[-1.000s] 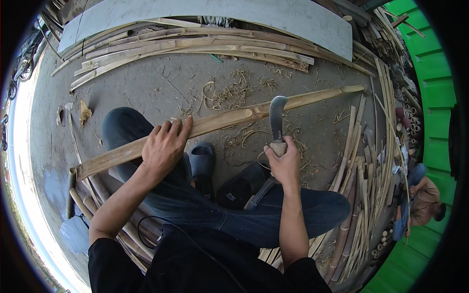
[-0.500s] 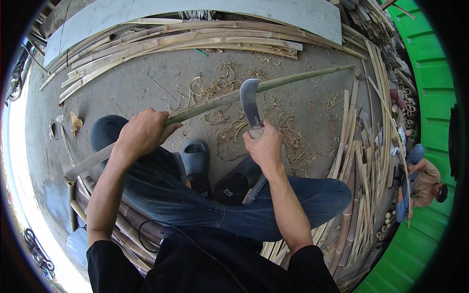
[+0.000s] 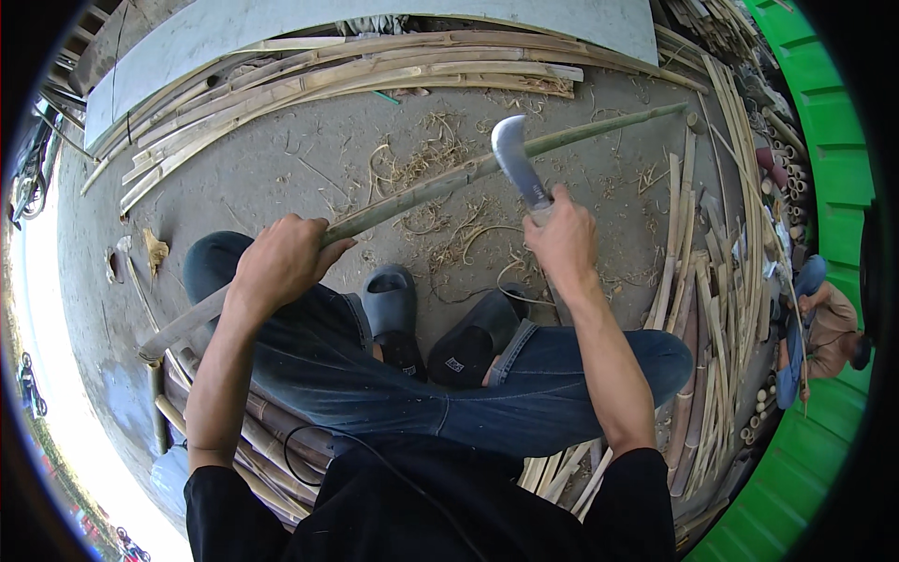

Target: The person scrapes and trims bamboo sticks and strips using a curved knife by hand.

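Observation:
A long greenish bamboo strip slants across in front of me, from beside my left knee up to the far right. My left hand is wrapped round it above that knee, and its near end sticks out behind my forearm. In my right hand is a billhook with a hooked steel blade, gripped by its handle. The blade lies across the strip, its curved tip standing beyond the far edge. A thin curled shaving hangs below my right hand. Whether the edge bites into the bamboo I cannot tell.
Curly shavings litter the concrete floor by my slippers. Split bamboo lengths lie along the far side, with more strips at the right and poles under me. A person sits at the right by a green corrugated wall.
My right hand and the billhook have moved farther along the bamboo strip, up and to the right. A curled shaving now shows below that hand. My left hand keeps its hold.

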Motion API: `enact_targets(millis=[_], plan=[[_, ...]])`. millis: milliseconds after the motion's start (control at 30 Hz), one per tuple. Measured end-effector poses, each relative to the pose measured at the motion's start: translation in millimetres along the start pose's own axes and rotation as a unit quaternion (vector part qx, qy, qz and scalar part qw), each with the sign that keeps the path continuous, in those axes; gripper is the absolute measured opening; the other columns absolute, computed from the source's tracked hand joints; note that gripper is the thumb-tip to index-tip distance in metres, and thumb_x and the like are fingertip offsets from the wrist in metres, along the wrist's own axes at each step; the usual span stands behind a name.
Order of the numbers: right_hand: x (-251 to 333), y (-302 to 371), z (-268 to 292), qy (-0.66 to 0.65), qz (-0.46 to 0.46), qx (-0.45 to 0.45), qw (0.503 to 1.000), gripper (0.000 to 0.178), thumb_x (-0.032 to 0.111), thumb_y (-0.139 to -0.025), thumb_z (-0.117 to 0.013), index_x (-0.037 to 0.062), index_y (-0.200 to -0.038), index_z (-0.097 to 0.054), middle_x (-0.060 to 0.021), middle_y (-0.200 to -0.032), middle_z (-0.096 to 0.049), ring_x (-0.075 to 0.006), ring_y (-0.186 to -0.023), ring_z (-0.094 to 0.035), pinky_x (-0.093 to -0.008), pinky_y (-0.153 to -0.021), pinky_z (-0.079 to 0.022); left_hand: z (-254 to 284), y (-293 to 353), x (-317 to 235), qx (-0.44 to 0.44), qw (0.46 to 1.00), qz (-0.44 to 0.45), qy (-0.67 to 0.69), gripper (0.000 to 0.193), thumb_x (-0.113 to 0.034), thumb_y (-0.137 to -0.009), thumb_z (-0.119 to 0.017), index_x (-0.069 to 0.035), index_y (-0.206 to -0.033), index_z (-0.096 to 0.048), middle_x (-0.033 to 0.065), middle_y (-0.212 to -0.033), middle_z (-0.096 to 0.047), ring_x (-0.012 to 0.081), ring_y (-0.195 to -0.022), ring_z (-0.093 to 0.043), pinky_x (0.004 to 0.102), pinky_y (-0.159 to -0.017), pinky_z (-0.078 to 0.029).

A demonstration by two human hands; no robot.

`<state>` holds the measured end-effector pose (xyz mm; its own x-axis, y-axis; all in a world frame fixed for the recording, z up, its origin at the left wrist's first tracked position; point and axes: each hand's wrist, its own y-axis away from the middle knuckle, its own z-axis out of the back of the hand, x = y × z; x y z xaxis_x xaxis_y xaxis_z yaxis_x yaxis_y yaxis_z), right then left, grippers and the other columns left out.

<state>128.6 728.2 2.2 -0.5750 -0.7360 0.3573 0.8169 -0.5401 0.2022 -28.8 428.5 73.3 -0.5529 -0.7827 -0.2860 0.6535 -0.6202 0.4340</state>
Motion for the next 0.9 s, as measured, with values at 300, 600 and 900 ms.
enact_targets(millis=[300,600,900], plan=[[4,-22,-4,-0.023,-0.038,-0.058,0.997,0.043,0.020,-0.084,-0.077,-0.0047,-0.116,-0.064,-0.0284,-0.087,-0.074,-0.0464,-0.085,-0.075,-0.0504,-0.078,-0.061,1,-4,7,0.003,0.999,-0.002,0.032,0.051,-0.045,-0.102,-0.066,0.004,-0.091,-0.074,0.0265,-0.073,-0.068,0.0470,-0.075,-0.071,0.0534,-0.070,-0.057],[16,16,-8,0.021,0.077,0.067,0.995,0.041,0.021,-0.085,-0.078,-0.0047,-0.114,-0.065,-0.0265,-0.088,-0.075,-0.0443,-0.088,-0.076,-0.0535,-0.085,-0.060,-9,-1,11,-0.006,0.999,0.001,0.049,0.053,-0.043,-0.101,-0.068,0.007,-0.085,-0.070,0.0245,-0.063,-0.062,0.0443,-0.063,-0.066,0.0503,-0.063,-0.052],[-10,-16,24,0.015,-0.048,0.013,0.999,0.046,0.022,-0.085,-0.080,-0.0036,-0.119,-0.064,-0.0257,-0.097,-0.076,-0.0420,-0.097,-0.075,-0.0499,-0.086,-0.062,-14,1,-2,-0.011,1.000,0.017,0.001,0.053,-0.047,-0.101,-0.065,0.003,-0.089,-0.073,0.0270,-0.073,-0.068,0.0468,-0.077,-0.070,0.0530,-0.070,-0.056]])
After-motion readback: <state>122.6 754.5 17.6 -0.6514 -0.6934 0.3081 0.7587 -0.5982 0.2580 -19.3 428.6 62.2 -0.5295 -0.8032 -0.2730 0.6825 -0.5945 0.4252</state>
